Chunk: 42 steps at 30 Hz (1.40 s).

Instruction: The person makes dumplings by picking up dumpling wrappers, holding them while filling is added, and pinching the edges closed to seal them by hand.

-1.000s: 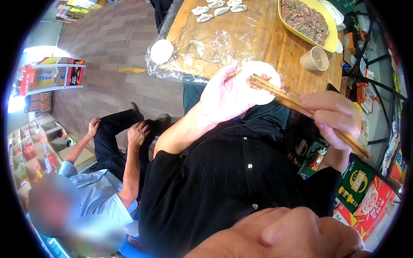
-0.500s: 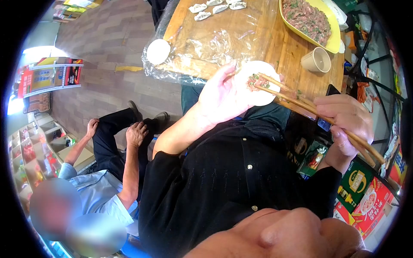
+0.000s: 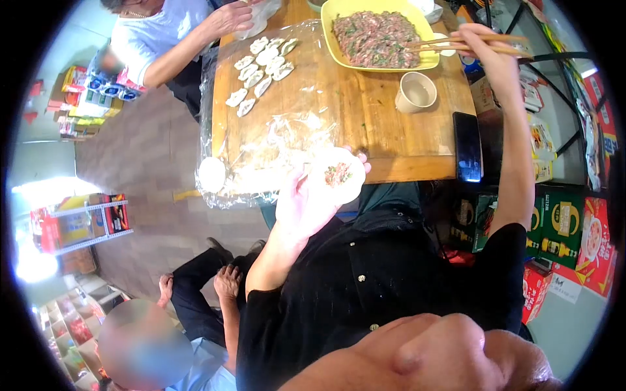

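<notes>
In my left hand point(image 3: 303, 205) lies a round white dumpling wrapper point(image 3: 350, 186), its edge held by my fingers. A small lump of meat filling point(image 3: 338, 174) with green bits sits on the wrapper's middle. My right hand point(image 3: 484, 47) grips a pair of wooden chopsticks point(image 3: 456, 45) beside the yellow bowl point(image 3: 334, 53). The chopstick tips touch the minced meat point(image 3: 372, 36) at the bowl's right side. Several folded dumplings point(image 3: 263, 86) lie on plastic film over the wooden table.
A paper cup point(image 3: 416, 92) stands below the bowl, and a phone point(image 3: 467, 146) lies at the table's right edge. A stack of white wrappers point(image 3: 212, 174) rests at the near left corner. One person's hand point(image 3: 229, 19) is at the far left; another person sits at lower left.
My right hand and the chopsticks have moved from the wrapper up to the meat bowl. The filling stays on the wrapper in my left hand. The view has shifted, showing more table.
</notes>
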Tool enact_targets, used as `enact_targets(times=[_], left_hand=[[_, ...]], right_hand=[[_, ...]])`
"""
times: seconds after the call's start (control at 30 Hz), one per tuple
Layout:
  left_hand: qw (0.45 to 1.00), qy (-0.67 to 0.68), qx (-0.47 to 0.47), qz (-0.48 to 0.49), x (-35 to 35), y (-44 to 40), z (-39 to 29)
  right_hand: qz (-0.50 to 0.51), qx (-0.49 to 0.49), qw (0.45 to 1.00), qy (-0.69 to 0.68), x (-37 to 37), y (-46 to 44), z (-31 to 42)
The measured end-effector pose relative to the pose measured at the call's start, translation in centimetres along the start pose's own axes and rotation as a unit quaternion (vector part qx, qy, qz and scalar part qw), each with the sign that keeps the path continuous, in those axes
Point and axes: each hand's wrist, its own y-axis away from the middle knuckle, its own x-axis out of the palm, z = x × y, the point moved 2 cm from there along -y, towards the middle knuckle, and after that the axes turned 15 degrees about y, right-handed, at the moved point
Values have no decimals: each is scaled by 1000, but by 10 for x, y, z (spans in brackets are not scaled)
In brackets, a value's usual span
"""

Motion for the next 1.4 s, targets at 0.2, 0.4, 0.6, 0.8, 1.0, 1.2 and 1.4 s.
enact_targets(times=[0.2, 0.4, 0.6, 0.8, 1.0, 1.2, 1.4], left_hand=[[993, -106, -19, -39, 9, -5, 13], [972, -219, -68, -42, 26, -15, 30], [956, -264, -126, 12, 25, -34, 64], [919, -330, -213, 30, -14, -64, 100], [438, -888, -13, 138, 7, -67, 106], [222, -948, 189, 130, 37, -98, 87], [7, -936, 290, 201, 30, -171, 67]], right_hand=[[89, -37, 992, -75, 68, -59, -125], [-101, -74, 982, 142, 42, 25, -25], [-14, 121, 919, -375, 75, 188, 0], [112, 389, 609, -682, 104, 250, -3], [104, 325, 547, -764, 101, 270, -15], [68, 332, 593, -730, 83, 263, -5], [105, 284, 590, -748, 77, 260, -4]])
